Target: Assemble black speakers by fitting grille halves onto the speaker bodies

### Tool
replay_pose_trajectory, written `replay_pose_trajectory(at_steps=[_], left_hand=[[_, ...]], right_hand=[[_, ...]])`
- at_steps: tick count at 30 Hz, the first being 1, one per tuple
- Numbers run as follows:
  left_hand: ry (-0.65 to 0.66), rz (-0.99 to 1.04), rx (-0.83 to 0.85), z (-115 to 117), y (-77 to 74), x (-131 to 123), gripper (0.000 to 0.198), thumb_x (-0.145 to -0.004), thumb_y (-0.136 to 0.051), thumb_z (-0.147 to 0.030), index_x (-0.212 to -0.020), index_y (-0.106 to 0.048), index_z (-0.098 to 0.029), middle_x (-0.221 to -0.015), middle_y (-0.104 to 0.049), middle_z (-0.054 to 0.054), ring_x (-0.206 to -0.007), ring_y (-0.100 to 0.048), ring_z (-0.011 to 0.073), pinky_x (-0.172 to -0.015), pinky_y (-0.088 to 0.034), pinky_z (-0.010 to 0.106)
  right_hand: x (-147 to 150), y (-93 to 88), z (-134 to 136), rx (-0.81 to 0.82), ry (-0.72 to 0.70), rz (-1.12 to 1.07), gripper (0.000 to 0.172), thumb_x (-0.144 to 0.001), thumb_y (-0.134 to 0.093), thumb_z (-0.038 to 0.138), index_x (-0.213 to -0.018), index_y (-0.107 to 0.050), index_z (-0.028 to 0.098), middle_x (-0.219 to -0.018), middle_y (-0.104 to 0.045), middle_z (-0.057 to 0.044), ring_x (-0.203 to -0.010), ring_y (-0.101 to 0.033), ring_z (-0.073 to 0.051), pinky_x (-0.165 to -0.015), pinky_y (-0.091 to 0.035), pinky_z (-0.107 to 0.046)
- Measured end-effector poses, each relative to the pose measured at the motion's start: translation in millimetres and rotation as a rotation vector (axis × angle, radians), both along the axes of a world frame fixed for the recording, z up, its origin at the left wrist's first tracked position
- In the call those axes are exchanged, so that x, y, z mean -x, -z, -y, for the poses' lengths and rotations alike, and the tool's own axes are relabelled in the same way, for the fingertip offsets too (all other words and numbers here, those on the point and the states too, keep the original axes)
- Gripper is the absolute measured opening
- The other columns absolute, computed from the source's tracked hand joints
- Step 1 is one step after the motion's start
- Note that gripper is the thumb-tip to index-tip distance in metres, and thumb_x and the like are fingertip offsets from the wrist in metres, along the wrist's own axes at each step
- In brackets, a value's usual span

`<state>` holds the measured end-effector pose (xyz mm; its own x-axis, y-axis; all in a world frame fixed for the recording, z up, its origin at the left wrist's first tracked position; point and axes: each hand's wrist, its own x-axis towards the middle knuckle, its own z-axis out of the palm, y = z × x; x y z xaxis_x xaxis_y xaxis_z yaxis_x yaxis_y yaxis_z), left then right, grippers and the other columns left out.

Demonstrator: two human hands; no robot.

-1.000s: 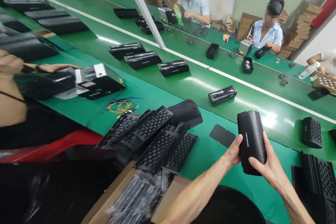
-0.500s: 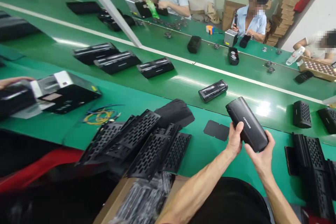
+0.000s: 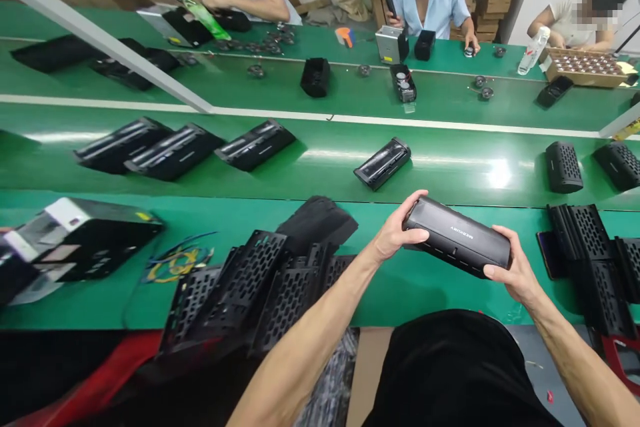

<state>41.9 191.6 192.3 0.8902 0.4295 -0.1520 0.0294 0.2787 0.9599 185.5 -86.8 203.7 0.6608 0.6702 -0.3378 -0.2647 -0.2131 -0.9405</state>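
I hold a black oblong speaker body (image 3: 457, 237) with white lettering, lying almost level above the near edge of the green bench. My left hand (image 3: 397, 230) is closed round its left end. My right hand (image 3: 513, 267) grips its right end from below. A pile of black perforated grilles (image 3: 260, 283) lies on the bench to the left of my hands. More grilles (image 3: 595, 250) are stacked at the right.
A green conveyor belt (image 3: 320, 160) carries several black speaker shells (image 3: 383, 163). Finished speakers (image 3: 564, 167) lie at the right. A black and white box (image 3: 85, 240) and coloured wires (image 3: 175, 260) sit at the left. Three people work at the far bench (image 3: 280, 73).
I have turned the speaker body from upright to almost level and shifted my left hand to its end. My view has swung to the right along the line.
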Motion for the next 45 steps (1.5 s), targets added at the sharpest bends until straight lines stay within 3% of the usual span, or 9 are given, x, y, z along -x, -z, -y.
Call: replay_pose_trajectory(at_steps=[15, 19, 23, 28, 32, 35, 39, 42, 45], left_hand=[[-0.181, -0.087, -0.113, 37.6, 7.1, 13.7, 0.092, -0.060, -0.085, -0.046, -0.145, -0.060, -0.022, -0.118, -0.070, 0.005, -0.106, -0.063, 0.0310, -0.098, -0.048, 0.038], [-0.347, -0.201, 0.164, 56.3, 20.5, 8.9, 0.084, -0.058, -0.087, -0.042, -0.137, -0.064, -0.023, -0.111, -0.073, 0.003, -0.106, -0.068, 0.0290, -0.097, -0.051, 0.037], [-0.490, -0.345, 0.625, 84.9, 30.1, 4.1, 0.058, -0.069, -0.084, -0.042, -0.122, -0.068, -0.022, -0.101, -0.078, 0.006, -0.095, -0.074, 0.0283, -0.089, -0.059, 0.043], [-0.245, -0.404, 1.005, 128.4, 51.9, 10.7, 0.048, -0.090, -0.067, -0.057, -0.116, -0.070, -0.017, -0.118, -0.077, 0.016, -0.100, -0.074, 0.0317, -0.085, -0.062, 0.050], [-0.073, -0.528, 0.664, 117.3, 65.1, 18.3, 0.073, -0.078, -0.084, -0.058, -0.138, -0.061, -0.025, -0.152, -0.057, 0.019, -0.129, -0.063, 0.0387, -0.094, -0.059, 0.050], [-0.086, -0.305, 0.284, 88.6, 59.0, 12.7, 0.106, -0.065, -0.093, -0.061, -0.155, -0.045, -0.033, -0.172, -0.033, 0.015, -0.150, -0.044, 0.0414, -0.108, -0.052, 0.050], [0.174, -0.205, 0.044, 73.8, 48.9, 1.3, 0.109, -0.061, -0.095, -0.057, -0.154, -0.048, -0.026, -0.155, -0.053, 0.016, -0.137, -0.056, 0.0402, -0.111, -0.049, 0.049], [0.141, -0.207, 0.010, 80.4, 50.1, 6.6, 0.094, -0.067, -0.090, -0.056, -0.147, -0.053, -0.023, -0.142, -0.061, 0.013, -0.123, -0.063, 0.0347, -0.105, -0.053, 0.046], [0.035, -0.191, -0.024, 85.9, 51.9, 20.0, 0.088, -0.068, -0.088, -0.056, -0.142, -0.054, -0.023, -0.137, -0.061, 0.012, -0.119, -0.063, 0.0321, -0.100, -0.053, 0.043]], right_hand=[[-9.6, 6.9, 12.1, -0.075, -0.064, -0.036, 0.092, -0.067, -0.093, 0.052, -0.144, -0.049, 0.030, -0.132, -0.061, -0.008, -0.120, -0.060, -0.031, -0.104, -0.048, -0.042], [-22.3, 23.0, 15.3, -0.048, -0.042, -0.186, 0.114, -0.067, -0.093, 0.058, -0.161, -0.035, 0.031, -0.139, -0.061, -0.010, -0.129, -0.059, -0.033, -0.114, -0.042, -0.047], [-4.8, 47.6, 6.7, -0.177, 0.167, -0.303, 0.133, -0.061, -0.091, 0.072, -0.167, -0.015, 0.045, -0.166, -0.040, -0.008, -0.139, -0.055, -0.032, -0.113, -0.045, -0.049], [31.9, 67.9, -21.4, -0.179, 0.228, -0.212, 0.121, -0.059, -0.092, 0.070, -0.159, -0.035, 0.032, -0.148, -0.059, -0.013, -0.137, -0.055, -0.035, -0.117, -0.043, -0.053], [6.8, 43.6, -9.7, 0.015, -0.001, 0.107, 0.122, -0.070, -0.089, 0.057, -0.167, -0.022, 0.027, -0.151, -0.055, -0.014, -0.137, -0.054, -0.036, -0.118, -0.041, -0.055], [-11.6, 16.1, 5.5, 0.369, -0.355, 0.477, 0.124, -0.068, -0.089, 0.041, -0.171, -0.022, 0.030, -0.151, -0.053, -0.015, -0.131, -0.056, -0.039, -0.112, -0.043, -0.057], [-9.1, -2.5, 7.6, 0.580, -0.683, 0.775, 0.115, -0.066, -0.090, 0.036, -0.168, -0.036, 0.031, -0.142, -0.060, -0.017, -0.121, -0.060, -0.041, -0.104, -0.046, -0.058], [-7.6, 1.9, 17.6, 0.489, -0.655, 0.776, 0.116, -0.069, -0.091, 0.046, -0.169, -0.033, 0.033, -0.152, -0.056, -0.015, -0.135, -0.054, -0.042, -0.112, -0.041, -0.059], [-9.0, 15.9, 43.4, 0.382, -0.439, 0.595, 0.117, -0.072, -0.088, 0.057, -0.169, -0.029, 0.031, -0.166, -0.042, -0.016, -0.153, -0.039, -0.040, -0.121, -0.035, -0.057]])
